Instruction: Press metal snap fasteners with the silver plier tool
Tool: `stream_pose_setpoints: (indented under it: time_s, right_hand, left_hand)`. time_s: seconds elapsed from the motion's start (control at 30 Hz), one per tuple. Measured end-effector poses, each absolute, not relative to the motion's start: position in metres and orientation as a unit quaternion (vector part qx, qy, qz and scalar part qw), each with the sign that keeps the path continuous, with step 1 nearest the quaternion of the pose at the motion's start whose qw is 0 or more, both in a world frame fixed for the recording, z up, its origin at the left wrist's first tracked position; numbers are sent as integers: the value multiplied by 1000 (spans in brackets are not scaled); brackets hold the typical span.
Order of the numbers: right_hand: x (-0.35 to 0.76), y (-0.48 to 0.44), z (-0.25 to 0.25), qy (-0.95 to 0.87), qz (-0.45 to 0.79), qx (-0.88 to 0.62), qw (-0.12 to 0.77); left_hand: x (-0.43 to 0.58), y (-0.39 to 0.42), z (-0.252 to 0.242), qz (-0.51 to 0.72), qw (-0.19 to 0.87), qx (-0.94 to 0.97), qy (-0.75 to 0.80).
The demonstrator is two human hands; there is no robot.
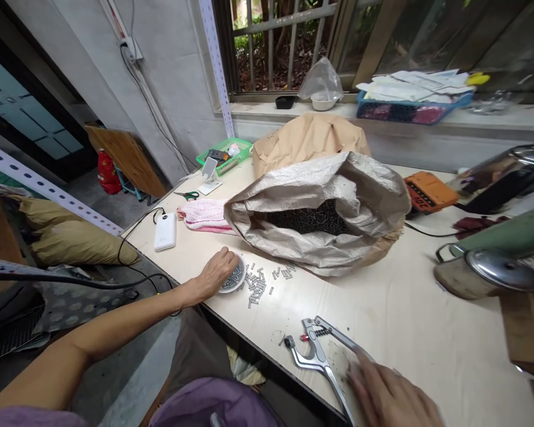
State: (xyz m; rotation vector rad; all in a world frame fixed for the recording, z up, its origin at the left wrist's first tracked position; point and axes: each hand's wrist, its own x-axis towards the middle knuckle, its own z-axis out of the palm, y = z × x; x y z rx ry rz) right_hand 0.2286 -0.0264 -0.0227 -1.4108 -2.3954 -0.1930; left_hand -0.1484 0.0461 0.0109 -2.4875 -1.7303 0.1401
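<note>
My left hand (216,273) is at a small white bowl (241,284) of short metal pins, its fingers curled down over the bowl; what they hold, if anything, is hidden. More loose metal pins (257,287) lie scattered on the table just right of the bowl. Blurred by motion, my right hand (389,391) is over the end of one handle of a pair of silver clamp-like pliers (318,350) with a spring and a red part; whether it touches the handle I cannot tell. The pliers lie on the table near its front edge, jaws toward the left.
Behind the pins stands a large open woven sack (293,184) of dark small pieces. A white power bank (165,231), a pink-and-white cloth (204,215), scissors (187,195) and a green basket (244,155) are at the left. On the right stand a metal mug (454,274) and an orange battery charger (429,191).
</note>
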Motion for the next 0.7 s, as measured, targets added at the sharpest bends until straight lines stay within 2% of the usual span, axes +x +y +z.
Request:
stream_pose_setpoints:
  time_s: [0.17, 0.37, 0.47, 0.53, 0.63, 0.7]
  right_hand:
    - [180, -43, -13, -844, -81, -507, 155]
    - [177, -49, -25, -840, -104, -508, 161]
    - [184, -51, -29, -843, -101, -507, 150]
    - [186, -53, -27, -840, -85, -517, 143]
    - [188, -54, -23, -841, -58, -519, 142]
    - [188, -52, -21, -848, -42, -509, 143]
  left_hand:
    - [-151, 46, 8, 37, 58, -827, -557]
    - [-151, 51, 9, 26, 64, -822, -565]
    - [-152, 48, 15, -26, 68, -826, -559]
    - [-149, 40, 21, -105, 62, -820, -559]
    - [-132, 23, 32, -247, -25, -797, -551]
    - [-112, 11, 35, -291, -160, -774, -540]
